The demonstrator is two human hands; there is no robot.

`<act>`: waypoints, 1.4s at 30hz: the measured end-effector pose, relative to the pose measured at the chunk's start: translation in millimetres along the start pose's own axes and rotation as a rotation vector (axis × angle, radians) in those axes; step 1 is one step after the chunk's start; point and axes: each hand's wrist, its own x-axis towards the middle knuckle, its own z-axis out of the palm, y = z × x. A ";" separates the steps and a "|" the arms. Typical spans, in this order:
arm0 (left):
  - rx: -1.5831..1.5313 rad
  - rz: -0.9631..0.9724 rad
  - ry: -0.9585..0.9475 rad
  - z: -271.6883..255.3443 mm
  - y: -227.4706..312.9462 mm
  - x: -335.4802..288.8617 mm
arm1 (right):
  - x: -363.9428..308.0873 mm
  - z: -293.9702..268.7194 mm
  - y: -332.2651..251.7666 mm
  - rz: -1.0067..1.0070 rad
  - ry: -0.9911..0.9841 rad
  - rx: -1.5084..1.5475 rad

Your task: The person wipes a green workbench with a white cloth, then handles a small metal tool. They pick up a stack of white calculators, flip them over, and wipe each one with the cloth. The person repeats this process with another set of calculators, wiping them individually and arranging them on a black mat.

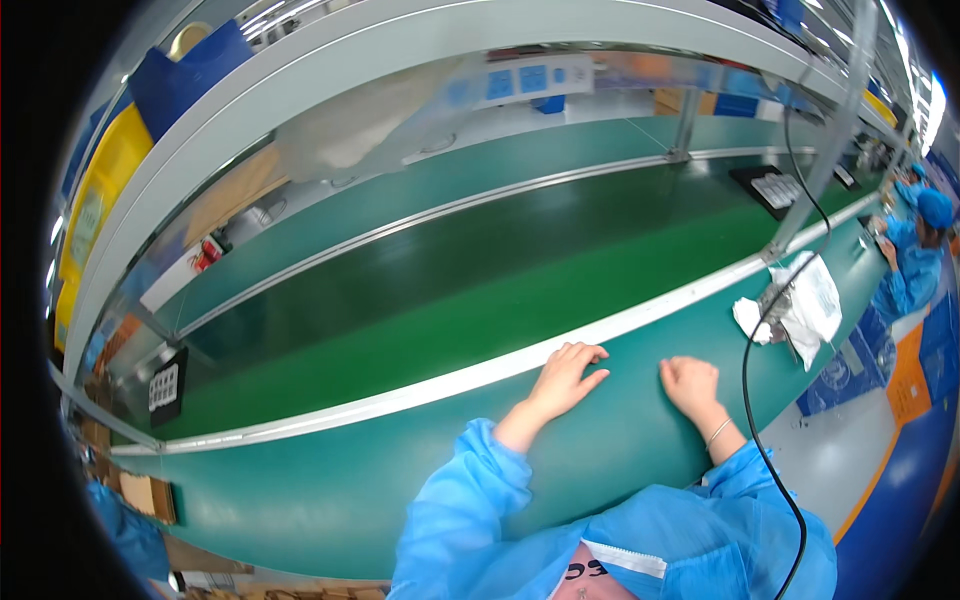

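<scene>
My left hand point(568, 382) rests at the edge of the green worktable point(300, 490), by the pale rail point(440, 388) of the conveyor. Its thumb and fingers are apart and hold nothing. To its right, my right hand point(692, 386) is curled into a loose fist over the tabletop, with nothing showing in it. Bare tabletop lies between the two hands. Farther right, a crumpled white plastic bag point(812, 305) lies beside some small silvery parts point(776, 308), which are too small to tell.
Beyond the rail runs a green conveyor belt point(470, 290). Black trays with pale pieces sit on it, one at far left point(166, 390), one at far right point(775, 190). A black cable point(745, 390) hangs down past my right arm. Co-workers point(915, 250) sit at right; a cardboard box point(148, 497) stands at left.
</scene>
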 end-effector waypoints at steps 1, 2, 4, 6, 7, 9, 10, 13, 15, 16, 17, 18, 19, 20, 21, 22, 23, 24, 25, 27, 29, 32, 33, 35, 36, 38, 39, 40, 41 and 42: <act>-0.009 -0.024 0.008 -2.4 0.4 -1.1 | 2.6 -0.1 -26.0 -0.093 -0.045 0.058; 0.000 0.007 0.001 -1.4 0.3 1.2 | 1.6 11.8 -39.1 -0.224 -0.002 0.152; -0.063 -0.022 0.027 3.1 -7.8 2.0 | 4.0 12.4 -80.3 -0.457 -0.061 0.232; -0.147 -0.034 0.024 6.0 -18.6 2.6 | 4.2 20.8 -112.2 -0.640 -0.098 0.292; -0.189 -0.035 0.019 6.2 -22.2 2.7 | 4.7 14.9 -130.2 -0.706 -0.110 0.374; -0.245 -0.051 -0.005 2.6 -24.1 1.6 | 2.4 5.8 -159.5 -0.776 -0.235 0.414; -0.274 -0.045 -0.015 0.0 -22.2 4.8 | 0.9 9.6 -164.5 -0.814 -0.222 0.497; -0.165 -0.034 -0.027 -1.7 -20.4 -0.3 | -3.4 0.5 -177.5 -0.933 -0.157 0.648; -0.092 0.001 -0.037 0.2 -17.9 -1.2 | -2.7 0.2 -173.1 -0.980 -0.180 0.684; -0.092 0.008 -0.028 0.9 -14.7 -1.4 | -2.9 5.5 -167.6 -0.978 -0.230 0.687; -0.092 0.016 -0.022 0.7 -12.9 0.5 | -3.0 11.5 -159.6 -0.974 -0.279 0.689; -0.096 -0.002 -0.031 0.3 -11.3 0.6 | -4.4 12.9 -156.0 -0.956 -0.330 0.700; -0.100 -0.017 -0.043 -0.6 -10.3 0.8 | -3.5 15.6 -155.6 -0.969 -0.263 0.800; -0.105 -0.029 -0.059 -1.7 -9.9 1.6 | -0.6 18.7 -156.4 -0.976 -0.191 0.896; -0.164 -0.076 -0.041 -3.4 -8.5 0.0 | 1.2 17.9 -158.2 -0.973 -0.114 0.993; -0.226 -0.122 -0.028 -5.2 -7.2 -1.3 | 3.2 14.8 -156.6 -0.900 -0.304 1.056; -0.285 -0.169 -0.017 -7.3 -7.7 -1.8 | 6.6 10.3 -154.3 -0.820 -0.491 1.122; -0.335 -0.215 -0.022 -8.3 -9.4 -1.8 | 9.5 5.9 -150.5 -0.732 -0.672 1.186; -0.382 -0.260 -0.025 -9.1 -11.6 -1.0 | 16.4 12.0 -147.2 -0.779 -0.690 1.239; -0.468 -0.342 -0.003 -8.8 -18.0 -3.7 | 25.6 29.0 -144.5 -0.679 -0.919 1.418; -0.563 -0.384 0.053 -5.9 -28.9 -4.3 | 43.4 23.9 -139.6 -0.588 -1.065 1.499; -0.879 -0.495 0.187 -19.2 -15.6 2.7 | 59.5 23.0 -133.3 -0.373 -0.973 1.661; -0.995 -0.471 0.183 -23.4 -20.2 1.2 | 69.0 13.5 -131.1 -0.293 -1.006 1.602; -1.017 -0.535 0.162 -28.7 -24.6 -0.9 | 76.9 20.9 -130.7 -0.133 -0.881 1.720; -1.034 -0.568 0.151 -29.2 -20.8 1.3 | 80.0 22.7 -127.9 -0.048 -0.817 1.771; -0.903 -0.516 0.121 -29.5 -13.7 4.6 | 83.3 25.0 -125.1 -0.003 -0.831 1.825; -0.838 -0.472 0.106 -27.1 -19.6 3.0 | 83.8 33.1 -126.5 0.016 -0.797 1.860; -0.780 -0.429 0.097 -23.4 -26.2 0.2 | 83.3 39.8 -128.4 0.036 -0.770 1.888; -0.789 -0.425 0.083 -21.0 -26.1 0.0 | 82.6 41.5 -127.3 -0.045 -0.756 1.922; -0.702 -0.396 0.093 -18.2 -30.4 -4.8 | 83.0 44.3 -129.1 -0.115 -0.730 1.850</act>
